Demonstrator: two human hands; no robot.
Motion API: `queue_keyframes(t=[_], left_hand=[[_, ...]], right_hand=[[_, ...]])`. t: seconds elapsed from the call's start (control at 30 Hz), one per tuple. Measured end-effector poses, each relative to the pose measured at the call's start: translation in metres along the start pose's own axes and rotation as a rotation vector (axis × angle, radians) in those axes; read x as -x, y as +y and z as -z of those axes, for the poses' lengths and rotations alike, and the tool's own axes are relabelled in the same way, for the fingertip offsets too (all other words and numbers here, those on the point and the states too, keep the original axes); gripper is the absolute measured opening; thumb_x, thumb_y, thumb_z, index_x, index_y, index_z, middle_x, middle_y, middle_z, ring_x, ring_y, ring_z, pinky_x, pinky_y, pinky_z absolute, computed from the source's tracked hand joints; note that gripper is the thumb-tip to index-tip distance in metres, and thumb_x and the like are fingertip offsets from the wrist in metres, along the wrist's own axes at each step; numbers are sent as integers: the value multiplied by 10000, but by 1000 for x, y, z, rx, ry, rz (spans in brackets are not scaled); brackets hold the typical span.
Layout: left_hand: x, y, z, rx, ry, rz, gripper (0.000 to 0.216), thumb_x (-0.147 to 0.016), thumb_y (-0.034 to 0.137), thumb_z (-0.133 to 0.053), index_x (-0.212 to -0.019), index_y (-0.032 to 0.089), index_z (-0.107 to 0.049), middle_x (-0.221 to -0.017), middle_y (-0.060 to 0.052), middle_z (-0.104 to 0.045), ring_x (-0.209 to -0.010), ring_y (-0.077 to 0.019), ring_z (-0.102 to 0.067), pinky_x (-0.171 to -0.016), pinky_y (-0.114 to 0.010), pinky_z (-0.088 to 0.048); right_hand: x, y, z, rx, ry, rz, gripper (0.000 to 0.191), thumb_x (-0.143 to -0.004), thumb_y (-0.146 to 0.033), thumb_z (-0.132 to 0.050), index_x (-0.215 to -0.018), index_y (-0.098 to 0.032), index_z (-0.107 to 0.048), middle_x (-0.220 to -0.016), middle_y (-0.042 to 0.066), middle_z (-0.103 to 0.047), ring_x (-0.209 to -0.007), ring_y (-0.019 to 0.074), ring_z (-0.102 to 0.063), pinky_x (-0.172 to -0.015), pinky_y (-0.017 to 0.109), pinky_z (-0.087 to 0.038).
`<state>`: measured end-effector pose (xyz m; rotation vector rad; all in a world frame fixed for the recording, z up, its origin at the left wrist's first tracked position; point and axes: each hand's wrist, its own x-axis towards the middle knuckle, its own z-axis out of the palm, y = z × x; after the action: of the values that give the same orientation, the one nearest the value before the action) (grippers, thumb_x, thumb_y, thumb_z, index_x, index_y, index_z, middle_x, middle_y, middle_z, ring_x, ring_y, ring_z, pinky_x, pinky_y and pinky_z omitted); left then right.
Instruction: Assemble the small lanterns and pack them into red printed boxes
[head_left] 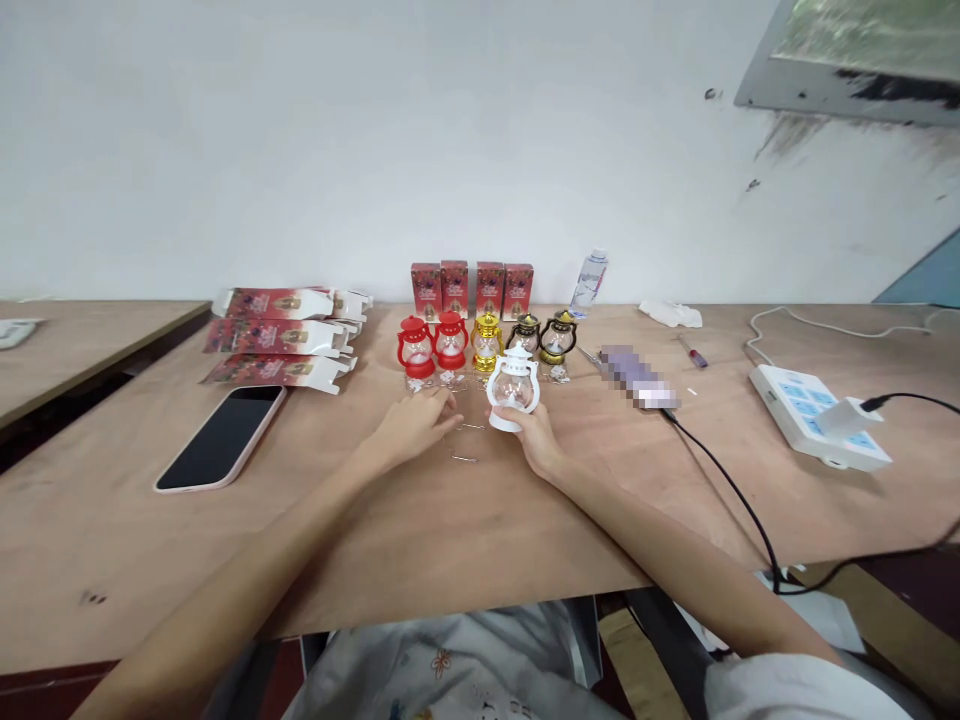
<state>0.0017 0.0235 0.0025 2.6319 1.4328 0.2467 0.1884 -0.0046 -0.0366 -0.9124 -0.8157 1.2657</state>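
My right hand (534, 440) grips a small white lantern (514, 385) by its base and holds it upright above the table. The lantern has a clear globe and curved side arms. To its left, my left hand (420, 425) is low over the table with its fingers bent together; what they hold, if anything, I cannot make out. Thin bent wires (465, 459) lie between the hands. Behind stand two red lanterns (416, 347), a gold lantern (487, 342) and two dark bronze lanterns (558, 338), the left one partly hidden by the white one. Small printed pieces (452, 378) lie before them.
Red boxes (427, 290) stand along the wall beside a tilted clear bottle (589, 284). Flattened cartons (262, 335) and a phone (223, 440) lie left. Rightward are a blurred-out phone-like item (637, 378) with a cable, a screwdriver (694, 354), tissue (670, 313) and a power strip (806, 410).
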Motion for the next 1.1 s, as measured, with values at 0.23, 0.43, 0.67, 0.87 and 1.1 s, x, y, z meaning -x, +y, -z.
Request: queue_keyframes(t=[0.23,0.43,0.67,0.87,1.1], left_hand=[[2,2,-8,2,-110,-6,192,-890,335,-467,-859,177,-572,-959,-61,-615,-880,-194,-585,-715,-293,-450],[6,5,-15,-151,-97,-17,208,-929,255,-389,-900,140,-560,-1009,-106,-595,-944,-211,-566,-787,-319,-443],[9,3,-10,-357,-31,-49,165,-918,236,-453,-936,120,-570,-1016,-138,-618,-974,-256,-584,-770,-341,-409],[10,5,-10,-472,37,-158,266,-867,26,-376,-853,94,-632,-916,-163,-655,-919,-259,-597,-742,-355,-366],[11,13,-13,-557,137,-83,293,-798,-36,-400,-784,72,-673,-802,-163,-672,-811,-253,-620,-681,-348,-377]], right_hand=[[-1,2,1,41,-47,-5,381,-520,-221,-760,-877,-211,-627,-794,-17,-676,-768,193,-637,-767,338,-489],[1,2,1,75,-87,-18,355,-528,-218,-757,-858,-209,-625,-864,-3,-692,-840,204,-639,-811,344,-486],[2,2,0,87,-97,-12,446,-542,-209,-751,-963,-222,-606,-958,-5,-678,-906,190,-622,-879,339,-467],[2,1,0,101,-112,-8,466,-542,-228,-760,-980,-211,-602,-978,8,-676,-914,195,-616,-908,348,-451],[1,7,1,129,-59,66,465,-561,-282,-759,-991,-192,-606,-967,20,-681,-891,197,-610,-853,345,-457]])
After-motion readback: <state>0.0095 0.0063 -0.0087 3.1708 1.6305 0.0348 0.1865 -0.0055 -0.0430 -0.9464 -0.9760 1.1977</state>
